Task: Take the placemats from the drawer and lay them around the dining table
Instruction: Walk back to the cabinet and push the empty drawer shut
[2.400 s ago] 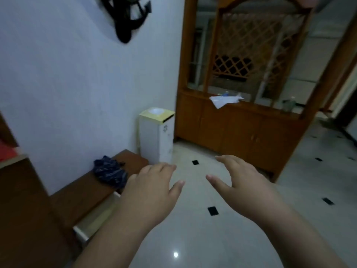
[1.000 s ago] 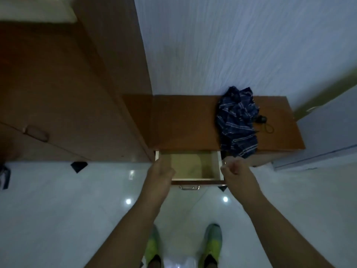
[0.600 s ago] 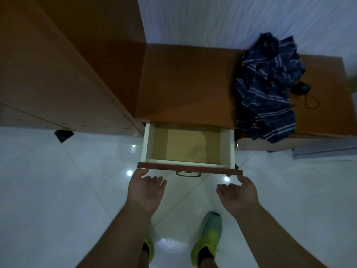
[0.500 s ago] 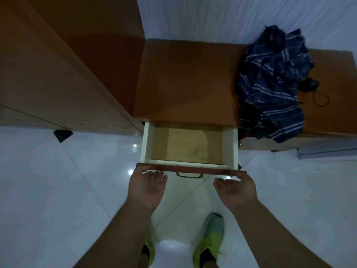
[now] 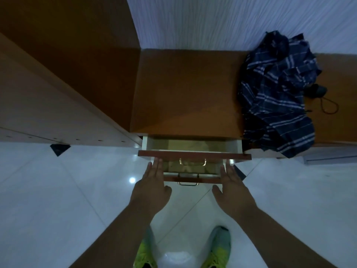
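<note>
2 drawers are pulled out of the low wooden desk (image 5: 183, 89) in the head view: the upper drawer (image 5: 194, 147) shows a pale bare floor with nothing on the part that can be seen, and the lower drawer (image 5: 192, 174) sits further out beneath it, its inside mostly hidden by the upper front. No placemats are visible anywhere, so I cannot tell which drawer holds them. The left hand (image 5: 151, 187) and right hand (image 5: 231, 187) hover flat, palms down, fingers (image 5: 157, 167) straight and spread open, holding nothing, their tips just at the 2 ends of the lower drawer, under the upper front. A crumpled plaid cloth (image 5: 278, 93) lies on the right of the desk, with a dark corded item (image 5: 316, 91) beside it. Judging from the task, placemats should be light, thin and floppy or only slightly stiff, likely stacked flat; the sound grip would be to slide fingers under the stack's short edges and lift it level with both hands so none slip off.
</note>
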Available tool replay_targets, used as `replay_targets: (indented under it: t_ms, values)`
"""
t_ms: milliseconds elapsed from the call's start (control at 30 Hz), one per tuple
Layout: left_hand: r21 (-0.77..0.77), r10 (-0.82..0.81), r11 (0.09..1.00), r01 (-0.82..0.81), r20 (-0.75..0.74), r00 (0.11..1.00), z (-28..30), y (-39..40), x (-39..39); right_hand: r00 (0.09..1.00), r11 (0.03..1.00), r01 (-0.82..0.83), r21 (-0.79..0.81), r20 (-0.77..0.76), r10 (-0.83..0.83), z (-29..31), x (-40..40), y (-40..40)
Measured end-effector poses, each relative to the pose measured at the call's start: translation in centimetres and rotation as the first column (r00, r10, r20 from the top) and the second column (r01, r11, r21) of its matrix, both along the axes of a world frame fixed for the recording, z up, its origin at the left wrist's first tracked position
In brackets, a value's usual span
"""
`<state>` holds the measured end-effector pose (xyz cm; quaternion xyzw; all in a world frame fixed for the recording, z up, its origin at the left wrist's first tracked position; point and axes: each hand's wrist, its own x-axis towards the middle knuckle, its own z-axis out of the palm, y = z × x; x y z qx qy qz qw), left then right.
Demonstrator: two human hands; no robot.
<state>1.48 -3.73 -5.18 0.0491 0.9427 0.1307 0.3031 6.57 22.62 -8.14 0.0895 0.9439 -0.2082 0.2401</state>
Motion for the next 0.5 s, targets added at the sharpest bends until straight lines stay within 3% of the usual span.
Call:
replay_targets:
  t_ms: [233, 500]
  values:
    - [-0.057, -0.045, 0.997, 0.042, -0.046, 0.998, -1.6, 1.2, -1.9, 1.000, 0.995, 0.017, 0.095, -0.013, -0.016, -1.3, -2.8, -1.2]
    - [-0.118, -0.060, 0.992, 0.049, -0.095, 0.994, -2.4, 2.0, -5.7, 0.998, 0.995, 0.058, 0.083, -0.041, -0.055, -1.1, -6.8, -1.2]
